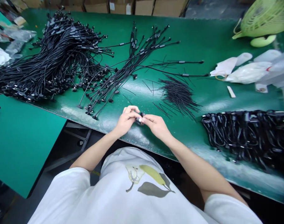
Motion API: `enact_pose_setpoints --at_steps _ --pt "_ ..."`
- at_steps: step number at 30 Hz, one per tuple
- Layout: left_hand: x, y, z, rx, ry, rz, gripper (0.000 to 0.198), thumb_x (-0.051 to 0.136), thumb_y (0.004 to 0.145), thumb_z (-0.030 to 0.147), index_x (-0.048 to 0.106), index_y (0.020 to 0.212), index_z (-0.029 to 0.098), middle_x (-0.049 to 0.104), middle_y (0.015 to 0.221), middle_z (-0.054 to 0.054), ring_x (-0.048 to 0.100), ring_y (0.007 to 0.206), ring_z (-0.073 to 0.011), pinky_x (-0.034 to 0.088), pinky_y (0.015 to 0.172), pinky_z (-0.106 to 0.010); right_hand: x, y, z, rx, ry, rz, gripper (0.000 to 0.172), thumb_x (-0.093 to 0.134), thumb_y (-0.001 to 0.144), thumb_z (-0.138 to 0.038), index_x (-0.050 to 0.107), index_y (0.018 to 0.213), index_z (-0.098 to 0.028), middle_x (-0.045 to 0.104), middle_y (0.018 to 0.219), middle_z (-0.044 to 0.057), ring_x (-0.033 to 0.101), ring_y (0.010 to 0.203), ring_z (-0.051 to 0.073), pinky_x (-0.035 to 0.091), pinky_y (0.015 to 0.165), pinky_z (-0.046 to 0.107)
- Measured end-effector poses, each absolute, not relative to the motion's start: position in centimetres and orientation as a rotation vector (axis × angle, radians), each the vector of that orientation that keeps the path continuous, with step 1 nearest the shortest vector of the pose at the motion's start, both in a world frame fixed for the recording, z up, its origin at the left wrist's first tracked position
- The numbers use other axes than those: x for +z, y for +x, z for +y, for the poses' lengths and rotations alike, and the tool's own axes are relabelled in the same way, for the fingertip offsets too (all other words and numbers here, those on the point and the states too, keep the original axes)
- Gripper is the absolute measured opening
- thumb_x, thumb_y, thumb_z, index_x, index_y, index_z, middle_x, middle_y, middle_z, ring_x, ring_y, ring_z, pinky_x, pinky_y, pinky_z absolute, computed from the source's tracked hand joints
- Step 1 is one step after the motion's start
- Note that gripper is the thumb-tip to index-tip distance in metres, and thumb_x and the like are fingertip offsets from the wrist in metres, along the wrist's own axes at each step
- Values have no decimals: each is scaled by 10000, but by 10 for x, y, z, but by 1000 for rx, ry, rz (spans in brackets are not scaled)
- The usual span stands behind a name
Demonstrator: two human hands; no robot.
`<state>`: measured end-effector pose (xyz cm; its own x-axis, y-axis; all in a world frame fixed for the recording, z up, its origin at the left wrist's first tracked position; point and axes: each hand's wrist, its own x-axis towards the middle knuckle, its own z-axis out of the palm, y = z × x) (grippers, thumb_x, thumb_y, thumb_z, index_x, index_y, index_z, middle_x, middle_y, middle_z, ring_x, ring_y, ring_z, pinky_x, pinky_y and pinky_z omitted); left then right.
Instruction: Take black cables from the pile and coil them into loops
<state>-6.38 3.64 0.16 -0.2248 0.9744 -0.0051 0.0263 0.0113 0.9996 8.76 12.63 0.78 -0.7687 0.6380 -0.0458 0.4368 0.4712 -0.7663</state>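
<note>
My left hand (127, 120) and my right hand (156, 125) meet near the table's front edge. Fingers of both are closed on a small bundled black cable (142, 114), mostly hidden behind the fingertips. Just beyond them on the right lies a heap of thin black ties (176, 95), with some strewn loose around it. Straight black cables (123, 73) with plugs at their ends stretch across the table ahead and to the left. Beside my right forearm, bundled black cables (244, 133) are laid in a row.
A large pile of black cables (55, 53) covers the left of the green table (198, 34). Plastic bags (249, 71) and a light-green slotted basket (264, 20) sit at the right. Cardboard boxes (122, 7) stand behind the far edge.
</note>
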Motion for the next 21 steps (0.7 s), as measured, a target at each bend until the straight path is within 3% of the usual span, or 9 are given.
enact_pose_setpoints --at_steps 3,6,10,15,18,21 --pt "-4 -63 33 1100 1312 1441 202 577 788 204 743 673 212 515 841 -41 477 918 -199 367 956 -348 8 93 121 949 -968 -2506 307 414 938 -291 591 714 -178 622 747 42 570 726 170 378 683 271" --pt "-11 -64 36 1153 995 1376 176 613 780 291 742 751 175 498 751 -17 454 747 -153 401 810 -299 13 96 108 694 -830 -2649 307 397 958 -283 606 761 -174 640 820 68 571 796 182 360 706 276" --pt "-2 -71 33 1292 750 1196 468 521 850 540 726 716 141 495 652 -8 367 578 -106 361 616 -256 11 96 102 923 -755 -2784 242 449 931 -236 624 774 -177 655 814 44 569 762 159 338 667 254" --pt "-8 -58 16 1002 1057 1354 528 530 855 608 745 692 154 631 727 -53 551 757 -167 425 786 -296 14 100 120 1039 -888 -2590 277 446 931 -259 604 720 -174 628 780 35 547 710 145 328 655 255" --pt "-23 -54 14 1080 890 1361 681 344 897 690 758 868 151 643 753 -58 588 801 -189 447 826 -328 17 101 115 1094 -770 -2620 268 453 918 -265 603 713 -179 628 791 37 547 741 152 323 670 260" --pt "-26 -57 16 1166 933 1294 540 483 895 606 714 1118 172 676 1053 -85 588 1078 -226 410 988 -344 10 99 105 1431 -732 -2460 245 487 880 -274 595 685 -171 595 722 19 517 701 133 328 662 248"
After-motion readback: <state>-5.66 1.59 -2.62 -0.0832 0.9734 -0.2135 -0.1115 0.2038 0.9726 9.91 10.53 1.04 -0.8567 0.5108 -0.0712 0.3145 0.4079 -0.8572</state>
